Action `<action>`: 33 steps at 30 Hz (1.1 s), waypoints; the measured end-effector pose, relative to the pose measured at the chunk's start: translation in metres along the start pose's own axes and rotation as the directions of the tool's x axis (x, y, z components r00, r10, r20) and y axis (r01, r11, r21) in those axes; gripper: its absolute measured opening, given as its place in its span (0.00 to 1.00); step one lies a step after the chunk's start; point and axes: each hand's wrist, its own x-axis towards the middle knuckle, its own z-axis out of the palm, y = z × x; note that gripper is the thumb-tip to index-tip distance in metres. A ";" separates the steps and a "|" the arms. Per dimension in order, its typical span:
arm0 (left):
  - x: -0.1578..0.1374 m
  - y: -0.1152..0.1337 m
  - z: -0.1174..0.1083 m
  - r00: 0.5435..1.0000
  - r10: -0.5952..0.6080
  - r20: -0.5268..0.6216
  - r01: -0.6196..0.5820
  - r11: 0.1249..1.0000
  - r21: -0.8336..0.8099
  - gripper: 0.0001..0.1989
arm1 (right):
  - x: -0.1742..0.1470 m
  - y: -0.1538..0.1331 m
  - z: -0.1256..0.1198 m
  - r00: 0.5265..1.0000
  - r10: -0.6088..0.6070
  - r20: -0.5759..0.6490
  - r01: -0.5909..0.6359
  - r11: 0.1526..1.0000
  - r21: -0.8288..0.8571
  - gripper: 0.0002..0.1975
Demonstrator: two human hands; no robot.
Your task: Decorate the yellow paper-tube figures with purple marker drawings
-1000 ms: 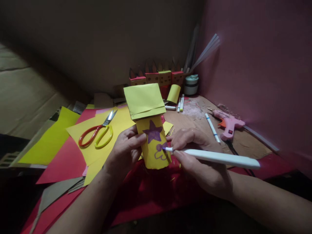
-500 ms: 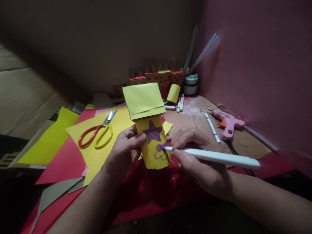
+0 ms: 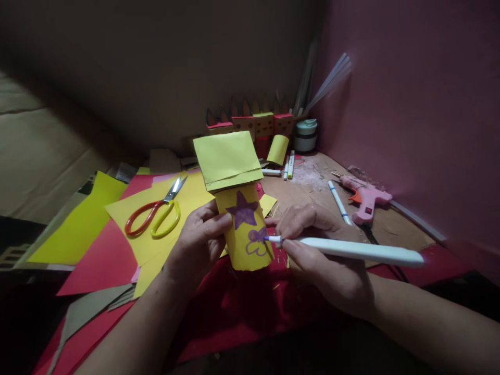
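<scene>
My left hand (image 3: 203, 229) grips a yellow paper tube (image 3: 240, 252) by its left side, thumb on the front. A square yellow paper top (image 3: 228, 159) sits on the tube, tilted. On the tube's front are a filled purple star and, below it, a purple outlined shape whose upper part is coloured in. My right hand (image 3: 320, 245) is closed around a white marker (image 3: 363, 251) with a purple tip. That tip touches the tube at the right edge of the lower shape.
Scissors (image 3: 164, 211) with red and yellow handles lie on yellow paper (image 3: 128, 208) to the left. A pink glue gun (image 3: 367, 198), a capped marker (image 3: 339, 202) and more markers (image 3: 289, 165) lie to the right and behind. Small decorated boxes (image 3: 250, 125) stand at the back.
The marker and my right hand have shifted slightly right. The tube and its top have tilted a little left. More purple now fills the lower shape's upper right part.
</scene>
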 end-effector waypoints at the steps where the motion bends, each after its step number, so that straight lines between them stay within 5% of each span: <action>1: 0.000 0.000 0.000 1.000 0.000 -0.003 0.000 1.000 -0.001 0.13 | 0.000 0.000 0.000 1.000 0.003 0.002 -0.003 1.000 -0.009 0.07; 25: 0.000 -0.001 -0.001 0.999 0.027 0.032 -0.026 1.000 -0.009 0.13 | 0.002 -0.006 0.007 0.999 0.005 0.049 -0.004 1.000 -0.019 0.07; 33: 0.001 -0.003 -0.002 0.998 0.025 0.050 -0.022 0.999 -0.042 0.17 | 0.002 -0.009 0.008 0.998 -0.026 0.051 0.032 0.990 -0.141 0.08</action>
